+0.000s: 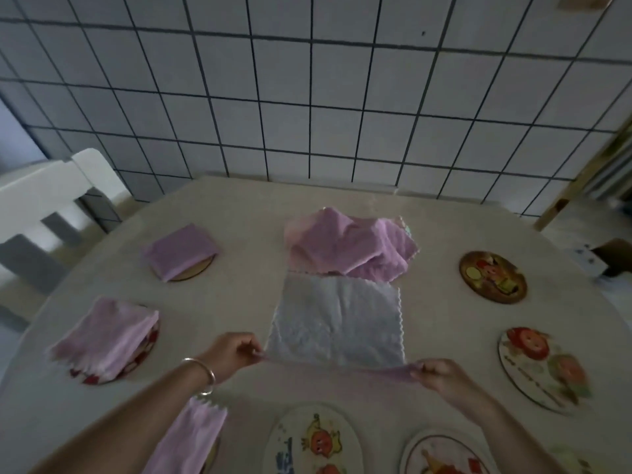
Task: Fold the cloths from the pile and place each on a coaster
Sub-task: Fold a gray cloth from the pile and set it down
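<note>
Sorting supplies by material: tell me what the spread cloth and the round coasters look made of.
Spread cloth: soft, matte microfibre-like terry, judging by its nap, creases and zigzag-cut edge. Coaster: probably wood or board, brown rim, printed picture, slight sheen. Neither is certain.

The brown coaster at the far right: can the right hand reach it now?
Probably not yet: the right hand pinches the spread cloth, though bare table lies toward the brown coaster.

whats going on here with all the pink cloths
A person is folding cloths at a table. The left hand and right hand each pinch a near corner of a spread cloth. The unfolded pile lies behind it. Three folded cloths already sit on coasters on the left; four coasters are still bare.
</note>
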